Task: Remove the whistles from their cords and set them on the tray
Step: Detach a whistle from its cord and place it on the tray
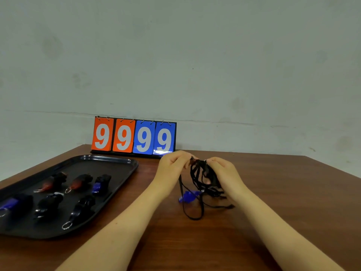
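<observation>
Hands at table centre: left hand (172, 166) and right hand (221, 171) both pinching black cords (203, 177), fingers curled. Blue whistle (188, 196) dangling at six o'clock of grip. Tray (125, 163) at nine o'clock, holding whistles. Bare table (293, 192) at three o'clock.

Two bare forearms enter from the bottom edge of the head view, one on each side. No sleeve shows on either arm; both are uncovered from the frame edge to the wrist. The left hand (172, 166) wears no glove, ring or bracelet on the surfaces shown. The right hand (222, 171) is likewise ungloved, its wrist without watch or band. One small dark spot shows on the left forearm. Fingernails are too blurred to assess.
</observation>
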The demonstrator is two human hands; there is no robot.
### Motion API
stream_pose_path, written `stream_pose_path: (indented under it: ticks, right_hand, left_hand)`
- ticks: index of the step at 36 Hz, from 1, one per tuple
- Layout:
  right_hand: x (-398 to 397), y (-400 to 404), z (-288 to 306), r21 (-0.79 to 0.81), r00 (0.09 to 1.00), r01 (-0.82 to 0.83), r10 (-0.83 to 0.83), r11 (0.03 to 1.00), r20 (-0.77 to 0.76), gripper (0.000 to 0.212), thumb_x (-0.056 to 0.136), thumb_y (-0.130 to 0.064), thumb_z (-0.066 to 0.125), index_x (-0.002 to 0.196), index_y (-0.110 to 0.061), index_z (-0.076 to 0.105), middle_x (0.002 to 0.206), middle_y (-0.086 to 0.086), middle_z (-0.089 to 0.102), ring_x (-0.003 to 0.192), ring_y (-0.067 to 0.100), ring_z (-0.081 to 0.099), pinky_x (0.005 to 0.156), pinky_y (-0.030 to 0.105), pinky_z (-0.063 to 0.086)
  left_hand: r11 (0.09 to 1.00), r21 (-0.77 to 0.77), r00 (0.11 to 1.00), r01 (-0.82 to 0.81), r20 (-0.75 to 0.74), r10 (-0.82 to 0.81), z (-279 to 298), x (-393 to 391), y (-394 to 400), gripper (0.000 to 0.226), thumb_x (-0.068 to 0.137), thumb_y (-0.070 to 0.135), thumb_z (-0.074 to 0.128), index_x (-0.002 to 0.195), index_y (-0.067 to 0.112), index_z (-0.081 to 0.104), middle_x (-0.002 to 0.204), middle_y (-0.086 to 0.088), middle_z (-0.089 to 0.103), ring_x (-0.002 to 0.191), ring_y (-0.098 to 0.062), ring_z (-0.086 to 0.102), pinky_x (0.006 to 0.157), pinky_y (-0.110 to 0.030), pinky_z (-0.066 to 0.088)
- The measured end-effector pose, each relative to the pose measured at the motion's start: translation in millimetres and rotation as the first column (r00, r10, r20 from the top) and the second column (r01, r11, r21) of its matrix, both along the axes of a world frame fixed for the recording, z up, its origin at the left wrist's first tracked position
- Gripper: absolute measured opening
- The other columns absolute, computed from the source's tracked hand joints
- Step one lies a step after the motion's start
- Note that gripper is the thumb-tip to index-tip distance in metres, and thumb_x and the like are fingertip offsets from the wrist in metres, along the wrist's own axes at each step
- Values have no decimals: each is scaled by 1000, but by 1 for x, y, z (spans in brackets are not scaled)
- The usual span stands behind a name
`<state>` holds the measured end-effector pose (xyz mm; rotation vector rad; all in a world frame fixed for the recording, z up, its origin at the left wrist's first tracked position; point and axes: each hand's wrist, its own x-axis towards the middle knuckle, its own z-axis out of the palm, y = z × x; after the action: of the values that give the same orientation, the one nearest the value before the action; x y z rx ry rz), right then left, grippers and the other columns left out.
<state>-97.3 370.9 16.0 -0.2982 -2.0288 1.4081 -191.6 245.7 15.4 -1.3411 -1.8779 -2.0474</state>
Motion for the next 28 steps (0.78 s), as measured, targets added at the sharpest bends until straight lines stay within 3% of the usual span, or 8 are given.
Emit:
stream_pose_path:
  ticks: [1, 4, 7, 10, 13, 18, 22, 28]
  right_hand:
    - [0, 0, 0, 55, 1000, 14, -14, 998, -3, 28, 99, -18, 45, 78, -15, 63, 72, -2, 60, 68, 13, 55, 63, 21, 44]
    - [0, -1, -3, 250, 998, 59, -49, 967, -47, 22, 100, -18, 45, 83, -22, 58, 76, -5, 60, 65, 2, 54, 59, 14, 42]
    - [0, -1, -6, 352, 995, 59, -28, 934, -93, 17, 99, -19, 47, 87, -26, 56, 77, -7, 61, 65, 2, 56, 58, 14, 44]
    - [-1, -1, -6, 367, 993, 63, -23, 928, -114, 15, 97, -16, 51, 96, -29, 58, 94, -12, 61, 81, 1, 58, 68, 13, 45]
    - [1, 0, -6, 359, 989, 75, -23, 930, -149, 18, 97, -19, 50, 101, -33, 59, 105, -15, 60, 94, 1, 57, 79, 16, 46]
    - [3, -5, -5, 342, 988, 47, 7, 939, -157, 8, 90, -31, 61, 90, -25, 66, 86, -8, 67, 82, 7, 60, 71, 19, 48]
    - [1, -5, -6, 344, 995, 57, -25, 937, -96, 6, 87, -21, 66, 82, -21, 69, 78, -6, 69, 75, 6, 62, 68, 17, 50]
    - [0, -10, -3, 205, 993, -6, 30, 979, -114, 6, 87, -21, 67, 87, -20, 72, 82, -4, 71, 79, 8, 64, 66, 14, 50]
  left_hand:
    - [1000, 8, 1000, -7, 28, 7, 1, 1, -1, 43, 96, 11, 50, 54, 15, 48, 70, -13, 60, 82, -15, 65, 75, -14, 49]
    - [999, 41, 989, 6, 146, -12, 2, 2, 0, 39, 97, 10, 49, 58, 8, 46, 63, 4, 64, 69, 1, 65, 64, -7, 47]
    - [997, 72, 974, -21, 227, 4, 2, 4, 1, 39, 97, 16, 50, 59, 11, 48, 63, 4, 63, 69, -1, 64, 66, -11, 48]
    - [996, 78, 958, -48, 285, 24, 2, 2, 1, 32, 96, 22, 53, 66, 14, 59, 63, 8, 61, 70, -5, 58, 75, -22, 47]
    - [999, 23, 971, -38, 235, 32, 3, 3, 1, 28, 96, 21, 53, 75, 9, 64, 70, 3, 61, 67, -1, 55, 66, -12, 45]
    - [1000, -28, 983, 12, 182, -7, 0, 5, 3, 30, 97, 21, 51, 84, -4, 61, 80, -11, 56, 76, -14, 53, 62, -12, 42]
    - [999, -14, 969, 32, 244, -28, 2, 5, 2, 25, 98, 23, 50, 85, 11, 67, 80, 1, 64, 72, 1, 59, 68, -10, 45]
    - [994, 35, 920, 101, 376, -107, 1, 7, 3, 20, 95, 28, 53, 86, 17, 67, 87, 2, 66, 89, -12, 62, 90, -34, 48]
